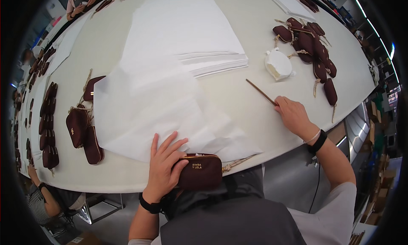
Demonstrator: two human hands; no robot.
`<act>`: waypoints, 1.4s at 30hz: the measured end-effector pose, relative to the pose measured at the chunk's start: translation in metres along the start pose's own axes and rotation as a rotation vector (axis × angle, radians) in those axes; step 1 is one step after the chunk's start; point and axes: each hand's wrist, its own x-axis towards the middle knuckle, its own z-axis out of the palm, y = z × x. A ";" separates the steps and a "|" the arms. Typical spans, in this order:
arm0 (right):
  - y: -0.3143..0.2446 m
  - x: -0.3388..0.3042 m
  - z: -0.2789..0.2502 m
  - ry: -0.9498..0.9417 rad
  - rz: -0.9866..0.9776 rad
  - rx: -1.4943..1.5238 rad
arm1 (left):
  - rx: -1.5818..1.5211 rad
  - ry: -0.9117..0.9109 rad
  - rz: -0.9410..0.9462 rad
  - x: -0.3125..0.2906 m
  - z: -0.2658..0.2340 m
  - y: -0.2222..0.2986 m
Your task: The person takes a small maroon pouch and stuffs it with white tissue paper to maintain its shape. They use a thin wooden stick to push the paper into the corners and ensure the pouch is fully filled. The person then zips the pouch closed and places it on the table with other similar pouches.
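Left hand (165,166) lies flat, fingers spread, on a maroon pouch (199,172) and tissue sheet (148,109) at the tabletop's (238,92) near edge. Right hand (293,114) pinches a thin stick (260,92) toward the right edge, near a white cup (278,64).

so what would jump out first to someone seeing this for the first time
Probably the big loose sheet of white tissue paper spread mid-table, with a neat stack of white sheets behind it. At the near edge the left hand rests on a dark burgundy zip pouch, while the right hand touches a thin wooden stick. Clusters of matching pouches lie at far right and left.
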 end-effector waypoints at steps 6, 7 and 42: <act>0.003 0.127 0.030 0.131 -0.096 0.088 | -0.020 0.066 0.041 -0.002 0.003 -0.004; -0.005 0.138 0.028 0.154 -0.063 0.081 | -0.028 0.077 0.047 -0.003 0.003 -0.005; -0.163 0.057 -0.021 0.001 -0.214 1.081 | -0.073 0.202 0.108 -0.038 0.007 0.019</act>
